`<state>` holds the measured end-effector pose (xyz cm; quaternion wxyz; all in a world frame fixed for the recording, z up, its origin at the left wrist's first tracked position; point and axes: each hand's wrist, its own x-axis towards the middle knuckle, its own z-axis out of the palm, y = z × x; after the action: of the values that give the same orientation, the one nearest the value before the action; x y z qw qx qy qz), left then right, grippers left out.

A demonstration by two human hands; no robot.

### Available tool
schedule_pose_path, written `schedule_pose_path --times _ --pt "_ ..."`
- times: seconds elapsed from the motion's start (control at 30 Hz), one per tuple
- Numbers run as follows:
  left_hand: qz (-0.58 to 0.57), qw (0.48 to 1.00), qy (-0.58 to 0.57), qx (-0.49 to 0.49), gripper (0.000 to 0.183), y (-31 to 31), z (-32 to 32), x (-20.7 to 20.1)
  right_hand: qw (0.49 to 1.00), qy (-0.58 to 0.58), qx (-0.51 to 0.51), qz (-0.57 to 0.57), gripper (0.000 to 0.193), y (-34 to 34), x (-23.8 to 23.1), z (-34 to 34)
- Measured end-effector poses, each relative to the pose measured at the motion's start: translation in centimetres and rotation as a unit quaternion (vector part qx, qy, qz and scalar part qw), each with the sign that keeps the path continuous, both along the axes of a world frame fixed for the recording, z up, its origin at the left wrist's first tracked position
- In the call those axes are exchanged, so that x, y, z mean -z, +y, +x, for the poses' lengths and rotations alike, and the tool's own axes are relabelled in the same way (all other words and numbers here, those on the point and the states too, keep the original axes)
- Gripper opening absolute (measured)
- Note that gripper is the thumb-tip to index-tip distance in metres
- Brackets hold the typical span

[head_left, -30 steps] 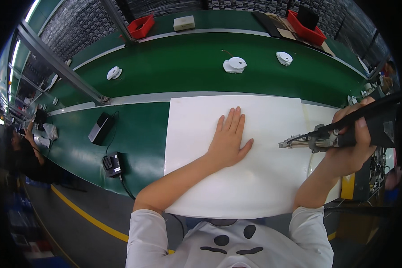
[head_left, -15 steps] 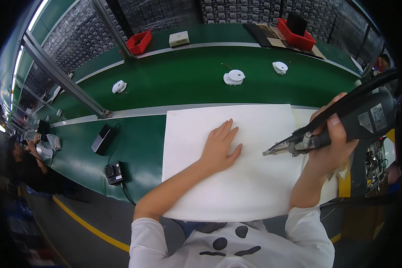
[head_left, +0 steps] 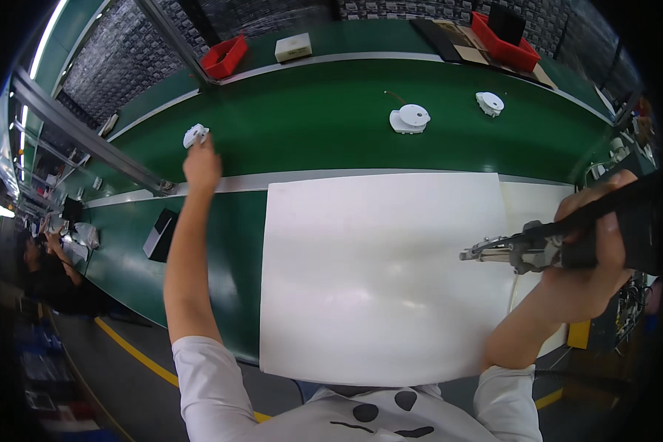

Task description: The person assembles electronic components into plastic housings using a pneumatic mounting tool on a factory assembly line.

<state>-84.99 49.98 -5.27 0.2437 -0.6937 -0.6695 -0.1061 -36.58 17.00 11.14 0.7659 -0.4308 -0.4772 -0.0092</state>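
Observation:
My left hand (head_left: 202,166) is stretched far out to the left over the green belt. Its fingers are closed at the near edge of a white plastic part (head_left: 195,135); the thumb is hidden. On the right, my right hand (head_left: 593,247) grips a black powered screwdriver (head_left: 523,252) with a long metal nozzle. The nozzle points left above the white sheet (head_left: 376,272), with nothing under its tip. Two more white round parts lie on the belt: one with a short wire (head_left: 409,118) and, farther right, another (head_left: 490,104).
A metal post (head_left: 88,136) slants up at the left. Behind the belt stand a red bin (head_left: 224,57), a small white box (head_left: 293,47) and another red bin (head_left: 502,44). A dark box (head_left: 160,236) sits left of the sheet. Another person (head_left: 48,272) works at far left.
My left hand has left the white sheet and reached forward and left to the white part. The screwdriver has moved right and turned more level. Two belt parts appear farther right.

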Motion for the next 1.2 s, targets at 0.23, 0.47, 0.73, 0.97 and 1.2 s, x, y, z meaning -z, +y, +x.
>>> schedule_pose_path --times 0.23,0.47,0.73,0.97,1.2 --pt "-0.032 0.997 -0.046 -0.055 0.024 5.5 -4.8 0.3 0.996 -0.009 -0.09 0.002 0.045 1.1 1.6 0.4" --pt "0.094 0.973 -0.167 0.132 0.021 0.6 1.8 -4.5 1.0 -0.007 -0.027 -0.008 0.046 1.1 1.4 -2.0" --pt "-0.209 0.642 -0.685 0.276 0.018 -16.1 15.4 -1.5 1.0 0.025 -0.002 -0.015 0.038 1.7 0.9 -3.4" --pt "-0.27 0.714 -0.617 0.193 0.027 -20.2 15.1 2.4 0.958 -0.24 0.092 0.129 0.027 3.3 5.2 -0.1" --pt "0.008 0.801 -0.106 0.589 0.028 -23.4 11.9 0.8 0.94 -0.279 0.13 0.146 0.023 4.2 5.5 -1.6"
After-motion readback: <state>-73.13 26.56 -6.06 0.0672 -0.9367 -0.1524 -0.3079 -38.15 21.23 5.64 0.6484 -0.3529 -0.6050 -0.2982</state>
